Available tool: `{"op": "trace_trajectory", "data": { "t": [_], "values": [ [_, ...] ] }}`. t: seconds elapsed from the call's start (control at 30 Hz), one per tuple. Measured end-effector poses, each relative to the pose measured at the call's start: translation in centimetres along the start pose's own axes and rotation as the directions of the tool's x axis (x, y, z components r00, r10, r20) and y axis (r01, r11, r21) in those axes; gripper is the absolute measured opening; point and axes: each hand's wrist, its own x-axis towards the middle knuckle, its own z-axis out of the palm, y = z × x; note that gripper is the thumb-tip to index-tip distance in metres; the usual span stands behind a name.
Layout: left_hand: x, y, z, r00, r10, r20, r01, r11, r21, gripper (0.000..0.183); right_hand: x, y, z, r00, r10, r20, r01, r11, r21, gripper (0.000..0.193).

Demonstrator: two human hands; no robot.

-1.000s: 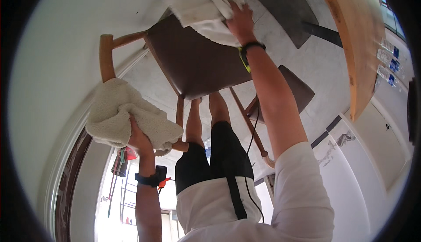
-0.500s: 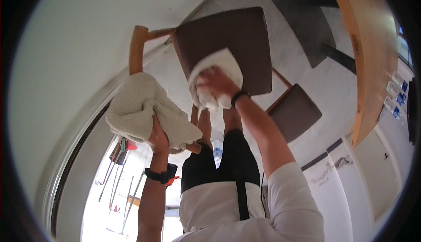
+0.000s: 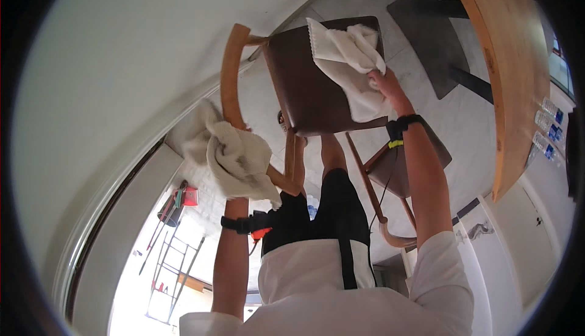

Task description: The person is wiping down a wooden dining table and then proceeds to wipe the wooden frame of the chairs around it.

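Note:
A wooden chair with a dark brown padded seat (image 3: 298,83) stands in front of me, its curved wooden backrest (image 3: 233,83) on the left. Over the seat's right side, my right hand (image 3: 388,85) pinches a white cloth (image 3: 347,56), which spreads across the padding, partly bunched. My left arm reaches up to the backrest, where a thick, fluffy cream cloth (image 3: 241,162) is bunched around the wood. That cloth covers my left hand almost wholly, so its fingers are hidden; it appears to grip the cloth against the rail.
A second brown-seated chair (image 3: 405,162) stands close on the right. Beyond it are a wooden tabletop edge (image 3: 515,80), a dark table base (image 3: 426,40) and several clear bottles (image 3: 548,132). A white wall (image 3: 140,49) runs along the left, with cleaning tools (image 3: 173,232) past the doorway.
My right hand has swept the white cloth from the seat's near-left part to its right side. My left hand and the cream cloth have shifted right along the backrest; the view has moved slightly.

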Motion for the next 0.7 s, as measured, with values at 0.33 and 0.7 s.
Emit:
{"op": "trace_trajectory", "data": {
  "t": [0.33,0.7],
  "values": [
    [10.7,2.6,-5.5,0.436,-0.218,0.873,-0.080,0.957,0.278,0.054,-4.8,-25.2,3.4,0.869,-0.483,-0.108,0.465,0.722,0.512,0.052],
    [7.9,2.6,-4.9,0.220,-0.590,0.777,0.398,0.782,0.481,0.064,-9.7,-26.3,12.9,0.813,-0.554,0.178,0.304,0.665,0.682,0.066]
  ]
}}
